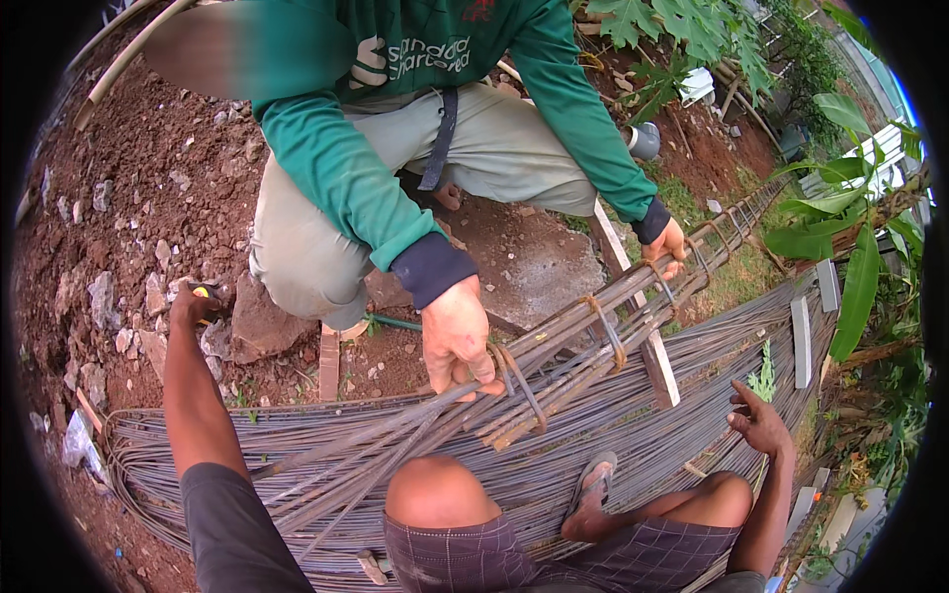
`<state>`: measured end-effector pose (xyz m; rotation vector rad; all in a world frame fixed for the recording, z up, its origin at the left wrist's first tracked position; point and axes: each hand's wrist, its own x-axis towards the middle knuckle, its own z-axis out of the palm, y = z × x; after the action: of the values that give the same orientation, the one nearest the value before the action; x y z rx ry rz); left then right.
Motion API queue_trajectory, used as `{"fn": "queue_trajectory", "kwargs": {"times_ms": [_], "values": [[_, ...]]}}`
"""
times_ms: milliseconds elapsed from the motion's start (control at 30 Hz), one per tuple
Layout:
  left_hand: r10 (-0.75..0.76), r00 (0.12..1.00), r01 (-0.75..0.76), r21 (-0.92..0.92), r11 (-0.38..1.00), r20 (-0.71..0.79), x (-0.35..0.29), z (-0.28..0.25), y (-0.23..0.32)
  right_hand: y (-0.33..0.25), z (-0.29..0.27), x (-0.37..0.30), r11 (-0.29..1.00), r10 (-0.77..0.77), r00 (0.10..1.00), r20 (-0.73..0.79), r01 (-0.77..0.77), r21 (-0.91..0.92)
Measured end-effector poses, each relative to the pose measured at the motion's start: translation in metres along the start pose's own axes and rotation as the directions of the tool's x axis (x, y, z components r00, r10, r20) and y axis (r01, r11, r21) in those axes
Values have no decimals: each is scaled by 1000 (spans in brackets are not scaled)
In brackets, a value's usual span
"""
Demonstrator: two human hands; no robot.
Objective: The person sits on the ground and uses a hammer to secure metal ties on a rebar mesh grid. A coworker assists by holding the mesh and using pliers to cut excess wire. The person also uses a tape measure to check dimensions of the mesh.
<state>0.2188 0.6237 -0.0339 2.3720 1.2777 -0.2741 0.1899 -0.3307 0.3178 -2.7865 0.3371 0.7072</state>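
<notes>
Out to the left, over the stones, my left hand is closed round a small yellow-and-black tool that looks like a tape measure; my fingers partly cover it. My right hand hangs above the steel rods on the right, fingers apart and holding nothing. Between my hands lies a long rebar cage with rusty stirrups around its bars. A co-worker in a green top crouches opposite. That person's one hand grips bars near the cage's near end, the other hand farther along.
A wide bundle of thin steel rods spreads beneath my knees, bent round at the left. Wooden battens lie under the cage. Broken rocks and reddish soil cover the left. Leafy plants crowd the right edge.
</notes>
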Motion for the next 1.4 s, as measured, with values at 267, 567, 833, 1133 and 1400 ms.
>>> {"fn": "queue_trajectory", "kwargs": {"times_ms": [267, 567, 833, 1133, 1400], "values": [[65, 998, -63, -339, 939, -6, -116, -143, -10, -125, -41, 19, 837, -514, 854, 85, 521, -167], [365, 818, -560, -466, 685, -445, -437, -232, 75, -197, -85, 71, 108, -967, 85, 239, 990, 86], [474, 881, -245, -854, 459, 2, -639, -121, 255, -198, -30, 26, -298, -944, -331, 7, 859, 417], [633, 759, 64, -985, 160, 152, -699, 12, 319, -134, -6, 2, 72, -997, 60, 43, 921, 383], [575, 789, 301, -952, -54, 217, -672, 44, 303, -146, 42, 22, -148, -988, -148, -31, 901, 408]]}}
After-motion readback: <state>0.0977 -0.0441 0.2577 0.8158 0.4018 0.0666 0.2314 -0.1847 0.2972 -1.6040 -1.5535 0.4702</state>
